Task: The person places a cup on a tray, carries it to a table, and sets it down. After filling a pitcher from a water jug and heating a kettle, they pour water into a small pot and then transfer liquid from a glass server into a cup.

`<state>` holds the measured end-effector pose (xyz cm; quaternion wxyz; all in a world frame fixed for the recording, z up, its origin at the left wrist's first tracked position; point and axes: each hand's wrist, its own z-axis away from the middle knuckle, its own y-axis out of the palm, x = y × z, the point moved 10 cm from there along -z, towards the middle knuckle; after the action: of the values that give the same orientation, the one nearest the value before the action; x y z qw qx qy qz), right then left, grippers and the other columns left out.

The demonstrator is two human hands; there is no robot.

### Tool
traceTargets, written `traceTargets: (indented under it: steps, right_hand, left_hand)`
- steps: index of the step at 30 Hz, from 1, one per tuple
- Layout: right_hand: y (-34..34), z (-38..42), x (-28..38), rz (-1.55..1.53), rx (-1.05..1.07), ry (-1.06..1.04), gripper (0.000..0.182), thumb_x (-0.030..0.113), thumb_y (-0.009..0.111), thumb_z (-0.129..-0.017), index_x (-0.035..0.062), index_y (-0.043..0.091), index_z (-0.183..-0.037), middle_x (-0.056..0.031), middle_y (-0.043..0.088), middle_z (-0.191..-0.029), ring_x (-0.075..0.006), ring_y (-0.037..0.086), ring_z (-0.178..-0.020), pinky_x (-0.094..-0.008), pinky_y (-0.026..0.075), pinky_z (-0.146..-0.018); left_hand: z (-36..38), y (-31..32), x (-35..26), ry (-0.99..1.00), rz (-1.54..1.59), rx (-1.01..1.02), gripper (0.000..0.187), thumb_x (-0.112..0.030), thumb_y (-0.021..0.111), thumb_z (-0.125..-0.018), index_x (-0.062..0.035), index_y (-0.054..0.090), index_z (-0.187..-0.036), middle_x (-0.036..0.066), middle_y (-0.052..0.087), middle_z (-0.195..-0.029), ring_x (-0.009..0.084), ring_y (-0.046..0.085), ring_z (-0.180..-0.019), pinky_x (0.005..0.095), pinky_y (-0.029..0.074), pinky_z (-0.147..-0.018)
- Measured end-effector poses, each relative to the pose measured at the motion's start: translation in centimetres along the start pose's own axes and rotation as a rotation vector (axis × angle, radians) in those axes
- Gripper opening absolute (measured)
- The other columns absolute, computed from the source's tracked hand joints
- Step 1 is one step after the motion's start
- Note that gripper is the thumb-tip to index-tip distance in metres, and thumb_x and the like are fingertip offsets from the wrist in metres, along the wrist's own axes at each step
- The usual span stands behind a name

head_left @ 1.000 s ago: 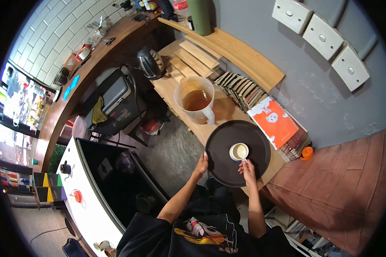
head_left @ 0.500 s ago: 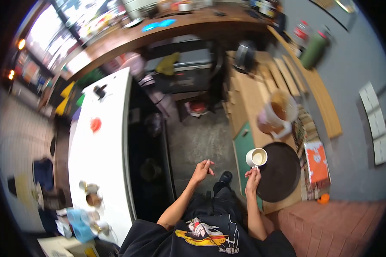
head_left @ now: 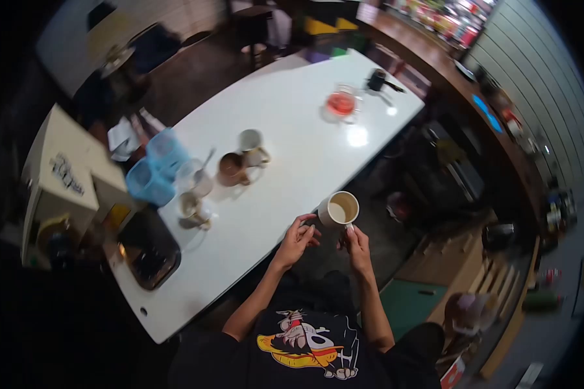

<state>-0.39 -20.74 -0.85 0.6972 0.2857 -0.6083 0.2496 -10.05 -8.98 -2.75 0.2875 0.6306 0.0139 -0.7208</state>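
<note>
My right hand (head_left: 357,247) grips the handle of a white mug (head_left: 341,209) that has some pale liquid at its bottom. The mug is held up near the front edge of the white table (head_left: 276,217). My left hand (head_left: 297,243) is just left of the mug, its fingers loosely bent and apart, with nothing in them. On the table, left of my hands, stand a brown mug (head_left: 232,170), a grey-white cup (head_left: 251,140), a clear cup (head_left: 194,178) with a spoon and another mug (head_left: 192,209).
Blue containers (head_left: 150,185) and a dark tray (head_left: 150,249) sit at the table's left end, beside a cream machine (head_left: 68,172). A glass vessel with red contents (head_left: 341,104) stands at the far end. To the right are a green cabinet door (head_left: 412,299) and a blurred pitcher (head_left: 468,312).
The view has swung left from the wooden bench to the white table. My right hand has carried the mug along, and my left hand is now closer to it.
</note>
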Motion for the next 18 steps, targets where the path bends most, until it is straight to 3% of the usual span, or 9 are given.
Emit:
traceTargets:
  steps: [8, 10, 14, 18]
  right_hand:
    - [12.6, -5.7, -3.2, 0.24, 0.517, 0.087, 0.033, 0.026, 0.04, -0.097, 0.0021, 0.05, -0.077, -0.0017, 0.051, -0.065, -0.0088, 0.047, -0.063, -0.0244, 0.038, -0.059]
    - [14.6, -6.7, -3.5, 0.232, 0.621, 0.099, 0.034, 0.026, 0.04, -0.097, 0.0009, 0.05, -0.078, -0.0016, 0.05, -0.065, -0.0091, 0.046, -0.063, -0.0249, 0.037, -0.058]
    - [16.7, -8.1, -3.7, 0.217, 0.813, 0.14, 0.033, 0.027, 0.039, -0.098, -0.0001, 0.051, -0.083, -0.0027, 0.051, -0.066, -0.0104, 0.048, -0.062, -0.0253, 0.04, -0.057]
    - [18.7, -9.0, -4.7, 0.157, 1.008, 0.222, 0.035, 0.029, 0.038, -0.098, -0.0009, 0.053, -0.09, -0.0027, 0.052, -0.067, -0.0096, 0.05, -0.061, -0.0247, 0.042, -0.057]
  left_hand:
    - [4.4, -10.7, -2.1, 0.115, 0.118, -0.367, 0.053, -0.017, 0.046, -0.096, -0.0143, 0.019, -0.142, 0.013, 0.062, -0.095, 0.0143, 0.062, -0.071, 0.0272, 0.051, -0.065]
    - [4.5, -11.4, -1.7, 0.118, 0.129, -0.366, 0.057, -0.017, 0.045, -0.096, -0.0137, 0.015, -0.144, 0.014, 0.062, -0.095, 0.0127, 0.062, -0.07, 0.0238, 0.051, -0.058]
    - [4.5, -12.5, -2.1, 0.166, 0.18, -0.553, 0.057, -0.017, 0.043, -0.097, -0.0138, 0.013, -0.145, 0.015, 0.064, -0.092, 0.0134, 0.063, -0.067, 0.0248, 0.052, -0.058]
    - [5.1, -13.4, -2.4, 0.187, 0.204, -0.724, 0.054, -0.017, 0.042, -0.097, -0.0127, 0.015, -0.144, 0.016, 0.062, -0.099, 0.0161, 0.065, -0.074, 0.0258, 0.053, -0.057]
